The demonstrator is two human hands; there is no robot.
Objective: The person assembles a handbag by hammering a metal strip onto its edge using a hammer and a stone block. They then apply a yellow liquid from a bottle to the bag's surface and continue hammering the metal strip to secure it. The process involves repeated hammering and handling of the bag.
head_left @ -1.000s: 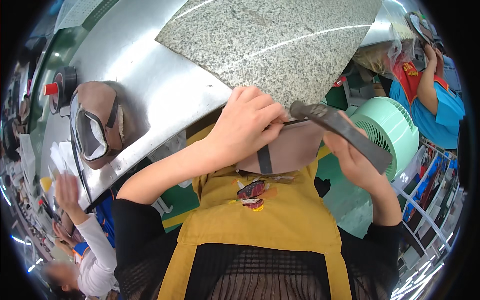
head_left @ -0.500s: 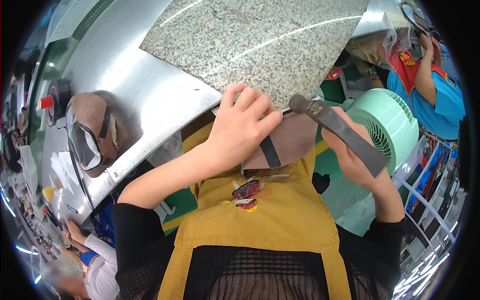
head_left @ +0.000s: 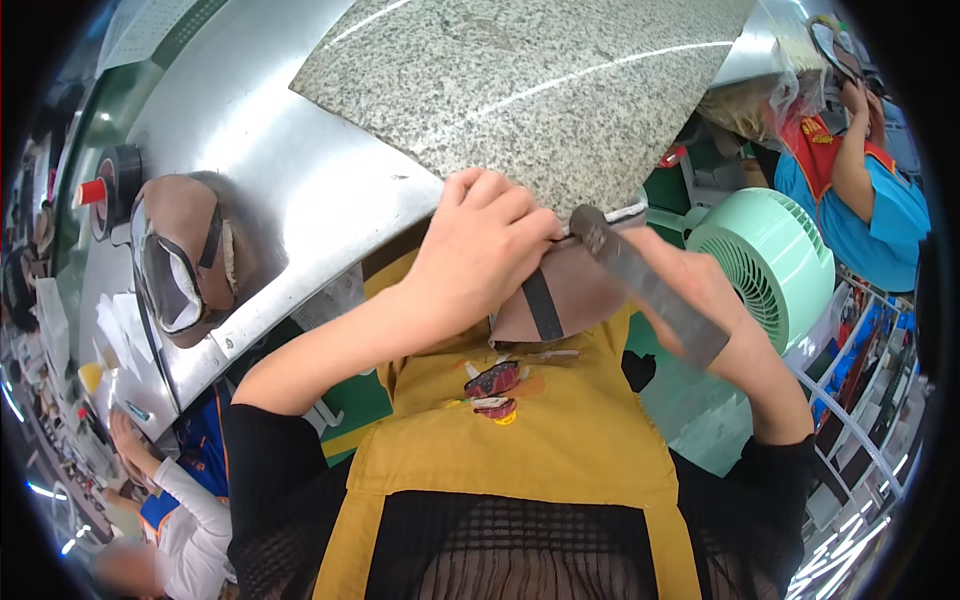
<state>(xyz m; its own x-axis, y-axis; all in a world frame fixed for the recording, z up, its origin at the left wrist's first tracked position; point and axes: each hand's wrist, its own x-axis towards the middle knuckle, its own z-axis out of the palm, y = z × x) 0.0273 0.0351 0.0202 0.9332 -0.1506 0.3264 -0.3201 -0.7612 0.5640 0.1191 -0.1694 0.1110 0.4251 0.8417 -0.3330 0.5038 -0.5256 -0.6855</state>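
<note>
A brown shoe upper (head_left: 585,290) with a black strip lies at the near edge of the granite slab (head_left: 530,90), hanging over my apron. My left hand (head_left: 475,240) bends over its edge, fingers closed and pressing it by the slab. In my closed right hand (head_left: 705,290) is a dark metal hammer (head_left: 655,290). Its rounded end is right beside my left fingertips, over the upper's edge; whether it touches cannot be told. The handle is mostly hidden by the hand and hammer head.
Another brown upper with pale lining (head_left: 205,235) sits on the metal table (head_left: 330,215) at left, beside a black roll (head_left: 122,190) with a red tip. A green fan (head_left: 785,265) stands at right. Co-workers sit at far right (head_left: 855,200) and lower left (head_left: 195,530).
The hammer's rounded end has come left and down toward my left fingers, and my right hand moved with it. My left hand keeps its place on the upper.
</note>
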